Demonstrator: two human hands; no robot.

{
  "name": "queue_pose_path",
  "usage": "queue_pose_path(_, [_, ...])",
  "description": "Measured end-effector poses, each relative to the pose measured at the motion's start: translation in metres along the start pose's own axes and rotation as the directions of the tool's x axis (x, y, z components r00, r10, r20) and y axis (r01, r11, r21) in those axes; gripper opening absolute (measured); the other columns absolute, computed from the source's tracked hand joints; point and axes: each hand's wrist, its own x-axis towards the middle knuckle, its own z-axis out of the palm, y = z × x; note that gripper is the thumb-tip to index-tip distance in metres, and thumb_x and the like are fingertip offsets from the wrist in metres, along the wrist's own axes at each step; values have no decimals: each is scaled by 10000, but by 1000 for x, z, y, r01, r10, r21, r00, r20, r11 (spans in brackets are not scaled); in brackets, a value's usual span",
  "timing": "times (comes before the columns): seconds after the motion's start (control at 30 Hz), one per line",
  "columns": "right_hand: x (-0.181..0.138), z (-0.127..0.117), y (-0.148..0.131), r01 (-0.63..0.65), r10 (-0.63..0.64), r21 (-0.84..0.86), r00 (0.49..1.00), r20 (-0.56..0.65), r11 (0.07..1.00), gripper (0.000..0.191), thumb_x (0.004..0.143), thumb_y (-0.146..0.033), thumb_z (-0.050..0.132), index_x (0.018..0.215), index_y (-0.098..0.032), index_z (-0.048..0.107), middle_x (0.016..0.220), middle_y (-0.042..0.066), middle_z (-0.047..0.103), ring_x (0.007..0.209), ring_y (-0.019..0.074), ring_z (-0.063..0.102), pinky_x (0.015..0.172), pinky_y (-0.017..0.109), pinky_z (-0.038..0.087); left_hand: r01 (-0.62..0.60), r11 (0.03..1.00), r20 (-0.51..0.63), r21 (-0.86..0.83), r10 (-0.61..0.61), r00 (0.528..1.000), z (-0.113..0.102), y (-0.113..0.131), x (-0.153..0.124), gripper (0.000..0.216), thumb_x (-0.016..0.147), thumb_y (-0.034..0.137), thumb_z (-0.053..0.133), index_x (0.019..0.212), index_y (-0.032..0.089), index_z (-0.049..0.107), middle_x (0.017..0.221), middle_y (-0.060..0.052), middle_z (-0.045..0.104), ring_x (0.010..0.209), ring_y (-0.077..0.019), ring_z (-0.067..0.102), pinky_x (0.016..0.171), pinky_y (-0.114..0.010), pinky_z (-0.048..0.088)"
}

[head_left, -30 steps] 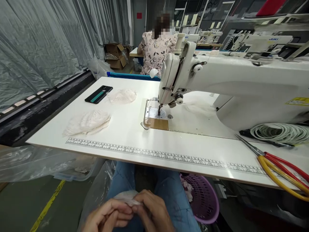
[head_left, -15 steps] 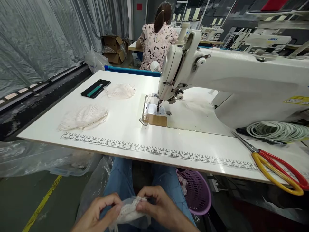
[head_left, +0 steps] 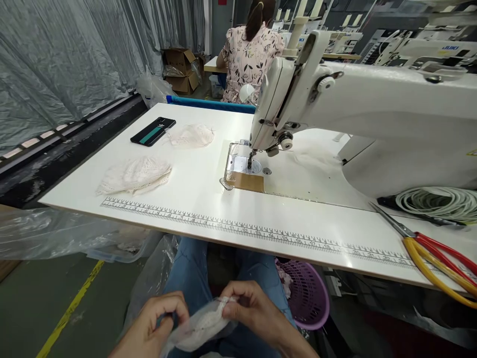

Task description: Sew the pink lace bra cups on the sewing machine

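Note:
Low over my lap, a piece of white lace fabric with sheer mesh [head_left: 203, 328] stretches between my two hands. My right hand [head_left: 248, 308] pinches its upper end between thumb and fingers. At the other end, the curled fingers of my left hand [head_left: 158, 318] hold the mesh loosely, with the thumb a little apart from the index finger. On the tabletop [head_left: 194, 199] above lie two more white lace pieces, a nearer one [head_left: 136, 174] and a farther one [head_left: 192, 135]. The white sewing machine [head_left: 290, 109] stands to the right, with no fabric seen under its presser foot.
A black phone [head_left: 152, 132] lies at the table's far left. Scissors with red and yellow handles [head_left: 428, 253] and a coil of pale cord [head_left: 436, 204] lie at right. Below the table stands a purple basket [head_left: 309, 298]. Another person [head_left: 251, 59] sits ahead, facing away.
My left hand has loosened its pinch, its thumb moving off the index finger. The lace piece now slants up toward my right hand. The view has shifted slightly left.

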Motion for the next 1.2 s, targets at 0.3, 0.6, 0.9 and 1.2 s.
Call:
queue_pose_path(0.3, [0, -3, 4, -12, 12, -6, 1000, 20, 1000, 354, 646, -448, 784, 710, -123, 661, 617, -17, 559, 577, 81, 465, 577, 208, 356, 61, 998, 75, 34, -63, 995, 8, 8, 4, 203, 737, 367, 641, 653, 183, 652, 724, 18, 498, 697, -146, 463, 685, -230, 360])
queue_pose_path(0.6, [3, -4, -7, 31, 6, -246, 989, 147, 969, 342, 609, -438, 800, 704, -134, 674, 622, -28, 531, 595, 88, 444, 555, 207, 332, 215, 974, 98, 72, -222, 970, -2, 8, 3, 249, 771, 403, 592, 743, 209, 745, 687, 5, 602, 746, -177, 506, 677, -207, 363])
queue_pose_path(0.9, [2, -8, -3, -100, 112, -90, 983, 148, 991, 314, 583, -375, 829, 698, -134, 665, 695, 3, 626, 622, 100, 552, 593, 219, 418, 307, 938, 247, -163, -263, 933, -11, 7, 0, 170, 700, 306, 669, 755, 171, 756, 582, 10, 641, 520, -90, 453, 514, -170, 310])
queue_pose_path(1.2, [2, -8, 2, -162, 173, -81, 974, 146, 983, 338, 558, -393, 840, 683, -128, 672, 654, 8, 641, 588, 94, 568, 591, 216, 439, 274, 948, 263, -162, -226, 938, -16, 7, -6, 146, 711, 300, 676, 745, 187, 763, 660, -7, 712, 590, -121, 566, 570, -169, 393])
